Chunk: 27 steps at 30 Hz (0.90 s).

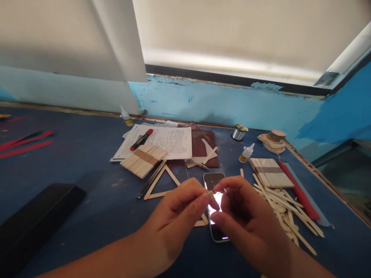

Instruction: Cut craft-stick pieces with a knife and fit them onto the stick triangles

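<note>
My left hand (181,214) is closed in a pinch above the phone (216,233). A small pale piece (210,194), maybe the end of a wooden stick, shows at its fingertips. Close by on the right, my right hand (251,218) has its thumb and fingers curved and apart, with nothing visible between them. The phone lies face up with a lit screen, partly covered by both hands. Beyond my left hand lies a triangle of craft sticks (155,181). Part of another stick frame (200,223) shows below the hand, the rest hidden.
Loose craft sticks (298,220) and a banded bundle (271,172) lie at right, beside red and blue strips (300,191). Glue bottles (246,153), a wire spool (240,133), papers (174,141) and another bundle (143,160) stand or lie farther back. A black case (40,216) is left.
</note>
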### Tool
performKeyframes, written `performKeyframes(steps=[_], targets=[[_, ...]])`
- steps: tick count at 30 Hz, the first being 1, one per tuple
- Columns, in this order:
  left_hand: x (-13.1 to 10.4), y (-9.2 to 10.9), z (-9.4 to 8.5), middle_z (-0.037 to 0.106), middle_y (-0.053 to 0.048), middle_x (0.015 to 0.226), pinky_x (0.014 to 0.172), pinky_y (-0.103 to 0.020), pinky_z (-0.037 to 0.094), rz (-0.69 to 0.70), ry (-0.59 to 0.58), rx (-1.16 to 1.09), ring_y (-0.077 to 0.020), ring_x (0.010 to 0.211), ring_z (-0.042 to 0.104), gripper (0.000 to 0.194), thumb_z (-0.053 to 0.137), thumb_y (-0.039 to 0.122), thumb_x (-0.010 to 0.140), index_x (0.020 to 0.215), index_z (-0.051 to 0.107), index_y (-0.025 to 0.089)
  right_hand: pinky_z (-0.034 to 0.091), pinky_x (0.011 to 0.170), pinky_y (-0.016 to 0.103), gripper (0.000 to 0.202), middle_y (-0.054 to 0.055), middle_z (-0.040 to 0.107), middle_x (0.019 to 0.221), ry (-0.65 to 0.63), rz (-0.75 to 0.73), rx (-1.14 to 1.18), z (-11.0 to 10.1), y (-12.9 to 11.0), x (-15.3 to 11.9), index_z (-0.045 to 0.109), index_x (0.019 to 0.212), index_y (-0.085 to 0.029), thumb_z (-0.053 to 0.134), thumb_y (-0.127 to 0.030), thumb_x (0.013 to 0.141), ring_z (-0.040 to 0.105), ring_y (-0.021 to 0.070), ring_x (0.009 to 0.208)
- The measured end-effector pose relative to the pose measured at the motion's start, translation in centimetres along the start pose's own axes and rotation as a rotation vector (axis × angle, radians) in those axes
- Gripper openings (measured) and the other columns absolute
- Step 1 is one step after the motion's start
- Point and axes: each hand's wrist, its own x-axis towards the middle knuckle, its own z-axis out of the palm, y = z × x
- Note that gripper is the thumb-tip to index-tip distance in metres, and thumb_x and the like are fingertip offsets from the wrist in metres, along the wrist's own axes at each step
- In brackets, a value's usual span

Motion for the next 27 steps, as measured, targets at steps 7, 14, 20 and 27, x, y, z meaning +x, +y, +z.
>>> performKeyframes(steps=[7,14,20,27], targets=[[0.4,0.0,0.3,0.049,0.0,0.093,0.084,-0.027,0.043,-0.041,0.047,-0.139,-0.0142,0.088,0.049,0.022,0.063,0.041,0.098,0.105,0.082,0.034,0.04,0.053,0.022,0.034,-0.006,0.048,0.073,0.055,0.193,0.133,0.4,0.6,0.0,0.05,0.087,-0.024,0.08,-0.04,0.085,0.043,0.0102,0.061],[0.7,0.2,0.8,0.052,0.0,0.092,0.076,-0.024,0.05,-0.112,0.038,-0.343,-0.0107,0.081,0.056,0.011,0.08,0.027,0.085,0.094,0.085,0.031,0.035,0.051,0.022,0.034,-0.007,0.043,0.069,0.057,0.164,0.106,1.0,0.6,-0.2,0.045,0.081,-0.024,0.075,-0.039,0.088,0.037,0.0103,0.059],[0.6,0.2,0.1,0.065,0.0,0.084,0.071,-0.026,0.053,-0.001,0.153,-0.133,-0.0145,0.08,0.064,0.009,0.08,0.028,0.085,0.094,0.082,0.03,0.031,0.044,0.022,0.02,-0.009,0.045,0.058,0.17,-0.01,-0.234,0.8,0.3,-0.3,0.055,0.08,-0.025,0.074,-0.023,0.084,0.039,0.0087,0.048],[0.5,0.2,-0.7,0.068,0.0,0.081,0.067,-0.027,0.049,0.267,0.166,0.239,-0.0139,0.074,0.062,0.011,0.068,0.02,0.093,0.095,0.077,0.027,0.034,0.042,0.019,0.017,-0.009,0.051,0.059,0.142,-0.022,-0.27,0.7,0.2,-0.4,0.058,0.082,-0.025,0.073,-0.016,0.079,0.043,0.0081,0.047]])
